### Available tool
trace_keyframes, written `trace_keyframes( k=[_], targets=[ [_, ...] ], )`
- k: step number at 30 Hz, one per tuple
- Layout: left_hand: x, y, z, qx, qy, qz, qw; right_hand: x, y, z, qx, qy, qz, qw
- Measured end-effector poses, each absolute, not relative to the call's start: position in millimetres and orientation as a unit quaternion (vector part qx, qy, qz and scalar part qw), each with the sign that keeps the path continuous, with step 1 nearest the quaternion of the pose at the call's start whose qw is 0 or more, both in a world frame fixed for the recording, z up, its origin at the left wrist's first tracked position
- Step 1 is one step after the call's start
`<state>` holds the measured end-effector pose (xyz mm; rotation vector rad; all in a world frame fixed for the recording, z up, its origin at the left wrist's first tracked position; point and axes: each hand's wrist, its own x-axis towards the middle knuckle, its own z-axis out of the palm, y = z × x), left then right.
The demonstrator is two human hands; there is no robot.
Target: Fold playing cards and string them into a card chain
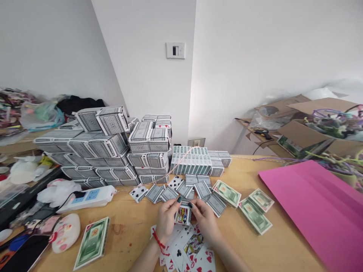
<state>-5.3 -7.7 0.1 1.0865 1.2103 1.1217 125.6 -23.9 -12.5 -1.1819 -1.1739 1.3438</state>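
Observation:
At the front of the wooden table, my left hand (166, 219) and my right hand (206, 222) pinch a playing card (183, 215) from both sides. It is a picture card, face towards me, and its upper edge looks bent over under my thumbs. Loose cards (179, 247) lie face up and overlapping below my hands. Just beyond my fingers is a scattered heap of folded cards (170, 194), mostly grey backs up. Green card boxes (256, 215) lie right of my right hand, and another green box (93, 241) lies to the left.
Tall stacks of grey-backed card blocks (107, 147) stand at the back left, beside a row of green boxes (190, 160). A white power strip (87, 200), a phone (25, 255) and a round pink-and-white item (66, 232) are at left. Pink sheets (317, 207) cover the right side.

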Motion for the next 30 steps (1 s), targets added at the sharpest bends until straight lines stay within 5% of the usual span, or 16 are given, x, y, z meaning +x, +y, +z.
trace_keyframes(
  k=[13, 30],
  targets=[
    [-9.0, -8.5, 0.5, 0.675, 0.494, 0.431, 0.338, 130.6, -24.1, -6.0, -0.547, -0.594, 0.383, 0.449],
    [-6.5, -11.6, 2.4, 0.648, 0.508, 0.441, 0.357, 126.6, -25.7, -2.4, -0.28, -0.234, 0.797, 0.481]
  ],
)
